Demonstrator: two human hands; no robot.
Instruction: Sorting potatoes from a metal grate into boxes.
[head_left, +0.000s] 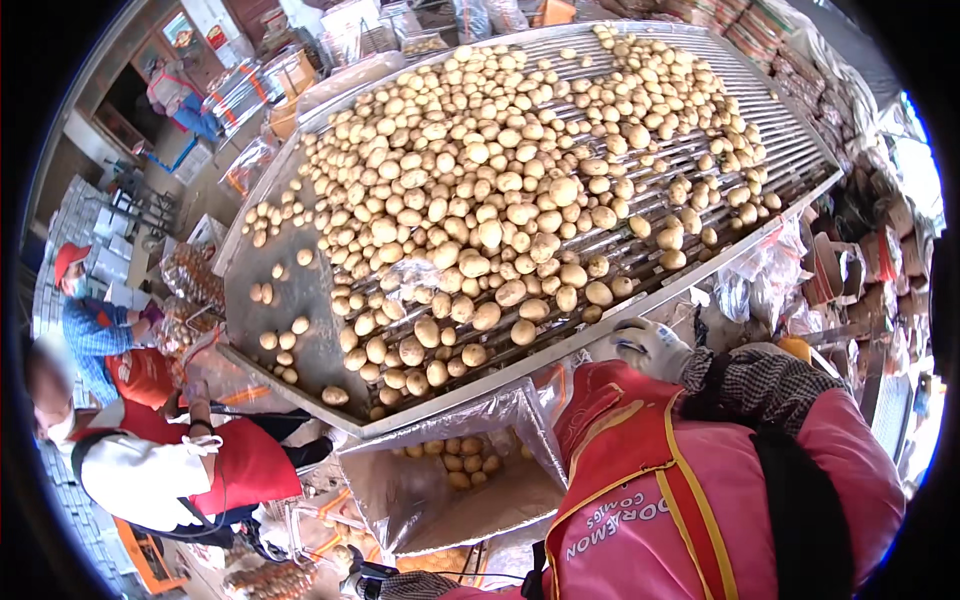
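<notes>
My right hand (651, 348), in a pale work glove with blue marks, is at the near metal rim of a slatted sorting table (480, 381). Its fingers are bent; whether they hold anything is unclear. My left hand (355, 571), gloved, is low at the picture's bottom edge, partly cut off, beside the lined box; its grip cannot be made out. Many potatoes (480, 187) are heaped over the slats, with a few loose on the smooth left end. Below the rim stands an open cardboard box (442, 517) with a clear plastic liner, with potatoes (471, 461) inside.
At the left, a co-worker in a red apron (247, 465) stands near the table; another in a red cap (71, 259) is by net bags of potatoes (191, 277). A third person (180, 97) is farther back. Plastic bags (765, 274) hang at the right, before stacked sacks.
</notes>
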